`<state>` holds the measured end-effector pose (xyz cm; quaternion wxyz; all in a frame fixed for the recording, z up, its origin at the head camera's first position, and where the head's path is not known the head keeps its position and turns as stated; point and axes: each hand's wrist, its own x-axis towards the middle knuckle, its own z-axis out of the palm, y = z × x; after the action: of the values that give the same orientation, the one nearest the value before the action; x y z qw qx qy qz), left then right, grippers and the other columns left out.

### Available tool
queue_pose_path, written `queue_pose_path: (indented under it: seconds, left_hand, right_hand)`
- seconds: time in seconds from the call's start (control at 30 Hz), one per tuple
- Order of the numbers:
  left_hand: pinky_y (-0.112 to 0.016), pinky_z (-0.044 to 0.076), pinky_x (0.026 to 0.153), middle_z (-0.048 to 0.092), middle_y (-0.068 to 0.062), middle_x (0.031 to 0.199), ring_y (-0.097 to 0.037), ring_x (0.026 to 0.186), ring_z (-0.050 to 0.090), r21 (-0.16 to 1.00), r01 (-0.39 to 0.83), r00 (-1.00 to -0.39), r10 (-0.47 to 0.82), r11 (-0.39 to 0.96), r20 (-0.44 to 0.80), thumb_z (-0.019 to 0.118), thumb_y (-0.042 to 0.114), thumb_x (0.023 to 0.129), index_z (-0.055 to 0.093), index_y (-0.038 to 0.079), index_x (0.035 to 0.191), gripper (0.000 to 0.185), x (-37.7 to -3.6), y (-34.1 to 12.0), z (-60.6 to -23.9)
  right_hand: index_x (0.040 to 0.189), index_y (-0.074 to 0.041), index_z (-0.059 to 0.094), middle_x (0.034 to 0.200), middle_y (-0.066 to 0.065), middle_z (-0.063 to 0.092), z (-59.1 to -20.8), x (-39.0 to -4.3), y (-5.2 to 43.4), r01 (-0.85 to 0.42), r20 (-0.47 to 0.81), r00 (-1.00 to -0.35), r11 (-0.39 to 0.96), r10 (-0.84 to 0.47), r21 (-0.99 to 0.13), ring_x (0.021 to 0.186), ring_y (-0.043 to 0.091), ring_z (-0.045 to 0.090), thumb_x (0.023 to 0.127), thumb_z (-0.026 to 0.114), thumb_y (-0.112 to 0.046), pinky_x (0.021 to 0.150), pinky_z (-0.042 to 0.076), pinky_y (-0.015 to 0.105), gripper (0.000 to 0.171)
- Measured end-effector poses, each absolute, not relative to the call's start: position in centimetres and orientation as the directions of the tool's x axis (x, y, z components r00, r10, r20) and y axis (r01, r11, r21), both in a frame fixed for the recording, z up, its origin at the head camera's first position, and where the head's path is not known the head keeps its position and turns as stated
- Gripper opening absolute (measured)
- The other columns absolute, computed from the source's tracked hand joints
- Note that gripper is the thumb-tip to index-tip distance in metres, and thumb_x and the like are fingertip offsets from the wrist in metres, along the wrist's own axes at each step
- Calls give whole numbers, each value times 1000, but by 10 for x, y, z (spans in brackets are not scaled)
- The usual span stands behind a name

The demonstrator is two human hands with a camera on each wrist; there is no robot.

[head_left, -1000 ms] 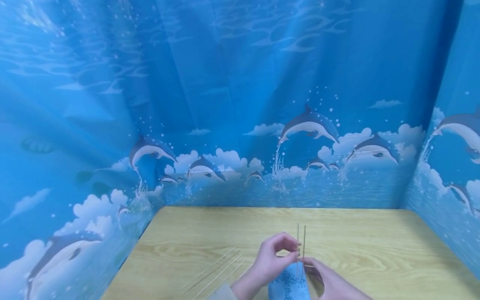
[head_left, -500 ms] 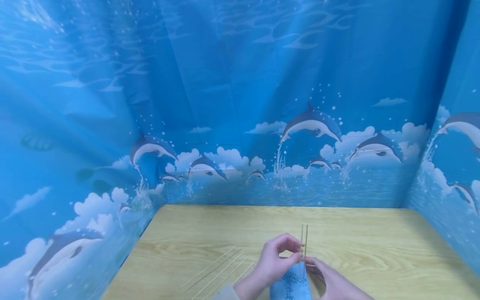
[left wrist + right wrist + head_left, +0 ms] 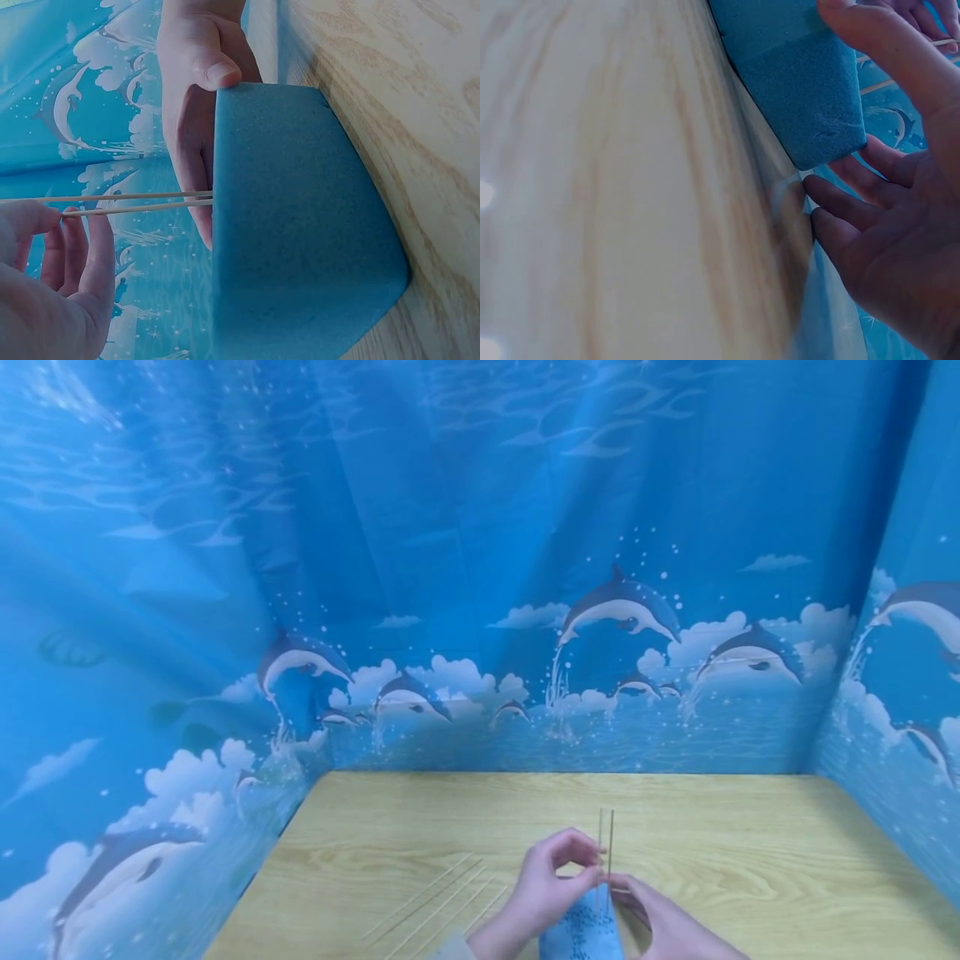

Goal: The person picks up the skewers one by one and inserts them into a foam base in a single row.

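A blue foam block (image 3: 576, 937), its top speckled with dark dots, stands on the table in front of the person. Two thin wooden sticks rise from the far end of its top, side by side. Thumb and fingertips of the left hand (image 3: 553, 881) pinch the left stick (image 3: 135, 208) above the block; the other stick (image 3: 150, 196) stands just beside it. The right hand (image 3: 663, 917) holds the block's right far side. Its thumb lies on the block's upper edge in the right wrist view, with fingers (image 3: 870, 184) at the far side. The sticks' lower ends are hidden.
Several more thin sticks (image 3: 442, 906) lie slanted on the wooden table (image 3: 712, 827), left of the left forearm. A blue cloth printed with dolphins (image 3: 622, 610) hangs behind the table and along both sides.
The left hand and the pinched stick have shifted slightly right, nearer the other stick. The right hand keeps its hold on the block.
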<state>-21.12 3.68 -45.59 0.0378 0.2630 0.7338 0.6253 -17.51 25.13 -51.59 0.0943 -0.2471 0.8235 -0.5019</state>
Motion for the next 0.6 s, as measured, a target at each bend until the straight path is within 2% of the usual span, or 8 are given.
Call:
queue_pose_path:
  seconds: [0.2, 0.4, 0.6]
  left_hand:
    - [-34, 50, 102, 74, -3, 96, -1, 88, 66, 943, 319, -865, 437, 96, 248, 73, 10, 86, 69, 11, 105, 20, -209, 35, -454]
    - [-32, 50, 101, 74, 0, 96, 0, 88, 65, 944, 317, -867, 433, 93, 248, 73, 10, 85, 69, 10, 104, 19, -209, 36, -454]
    - [-28, 50, 100, 74, -2, 96, -1, 88, 65, 950, 306, -870, 426, 69, 249, 73, 8, 85, 69, 11, 103, 19, -210, 37, -457]
  right_hand:
    - [146, 7, 33, 146, 29, 45, -517, -176, 252, -327, 106, -853, 365, -511, -872, 128, -6, 44, 76, 85, -19, 107, 43, 19, 92]
    - [144, 11, 34, 143, 32, 46, -519, -177, 252, -354, 144, -843, 334, -518, -874, 129, -6, 44, 75, 85, -17, 108, 42, 17, 90]
    - [143, 10, 36, 141, 31, 48, -520, -176, 251, -381, 175, -844, 338, -507, -860, 129, -5, 45, 75, 85, -19, 107, 42, 18, 89]
